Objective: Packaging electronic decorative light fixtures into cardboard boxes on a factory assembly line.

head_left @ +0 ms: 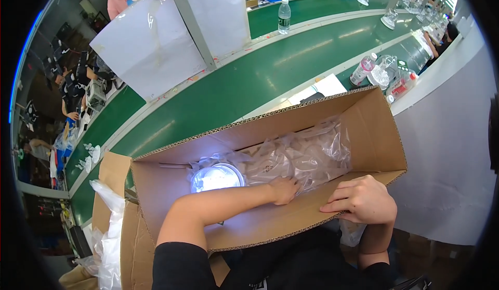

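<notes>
A long, open cardboard box (pixel 267 225) lies in front of me. Clear plastic bags (pixel 312 155) with several pale pieces inside line its floor. Near the box's left end, a round, clear lamp-like piece (pixel 217 177) glows bright white. My left arm reaches across the box, and my left hand (pixel 285 190) rests at the near side of the bags. Its fingers are bent downward and held together, with the tips hidden against the bags. On the near wall, to the right, my right hand (pixel 364 200) grips the top edge, fingers over the cardboard.
Beyond the box runs a green conveyor belt (pixel 249 95) with a water bottle (pixel 284 17) past it. More bottles (pixel 363 69) stand behind the box's right end. A white panel (pixel 150 40) rises at the far left. White plastic wrap (pixel 110 222) hangs beside the box's left flap.
</notes>
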The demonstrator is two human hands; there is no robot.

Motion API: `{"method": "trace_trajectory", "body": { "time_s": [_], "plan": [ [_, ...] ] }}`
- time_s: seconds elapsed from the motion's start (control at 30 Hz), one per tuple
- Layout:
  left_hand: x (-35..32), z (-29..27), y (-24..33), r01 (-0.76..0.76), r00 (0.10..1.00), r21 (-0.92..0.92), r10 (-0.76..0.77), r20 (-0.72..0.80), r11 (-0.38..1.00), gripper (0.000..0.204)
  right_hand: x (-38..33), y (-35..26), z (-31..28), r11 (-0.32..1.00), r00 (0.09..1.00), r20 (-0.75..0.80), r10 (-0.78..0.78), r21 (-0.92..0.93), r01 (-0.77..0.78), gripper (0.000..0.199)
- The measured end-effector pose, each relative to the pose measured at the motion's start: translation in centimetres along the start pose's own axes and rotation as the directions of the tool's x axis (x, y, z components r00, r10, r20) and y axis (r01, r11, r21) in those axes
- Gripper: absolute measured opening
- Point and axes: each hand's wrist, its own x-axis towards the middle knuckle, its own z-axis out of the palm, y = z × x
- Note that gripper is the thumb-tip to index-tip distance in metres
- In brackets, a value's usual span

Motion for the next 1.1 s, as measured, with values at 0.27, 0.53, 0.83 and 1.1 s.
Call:
{"method": "trace_trajectory", "body": {
  "time_s": [0.27,0.53,0.83,1.1],
  "plan": [
    [1.1,-6.5,1.9,0.091,0.985,0.28,-0.127,0.116,0.956,0.046,-0.7,0.5,0.7,0.999,0.999,-0.041,-0.029,-0.02,0.028,0.033],
    [9.6,-6.4,0.6,-0.029,0.992,0.386,0.073,-0.1,0.922,0.039,-0.7,1.1,1.2,0.993,0.992,-0.045,-0.114,-0.038,0.112,0.03],
    [19.3,-6.7,-3.8,-0.123,0.992,0.183,0.123,0.015,0.975,0.035,-0.6,0.6,0.9,0.992,0.992,-0.022,-0.123,-0.003,0.123,0.018],
    [18.2,-8.8,-0.3,0.026,0.964,0.159,-0.067,0.258,0.987,0.047,-1.3,1.3,1.4,0.992,0.988,-0.091,-0.124,0.02,0.126,0.018]
  ]
}}
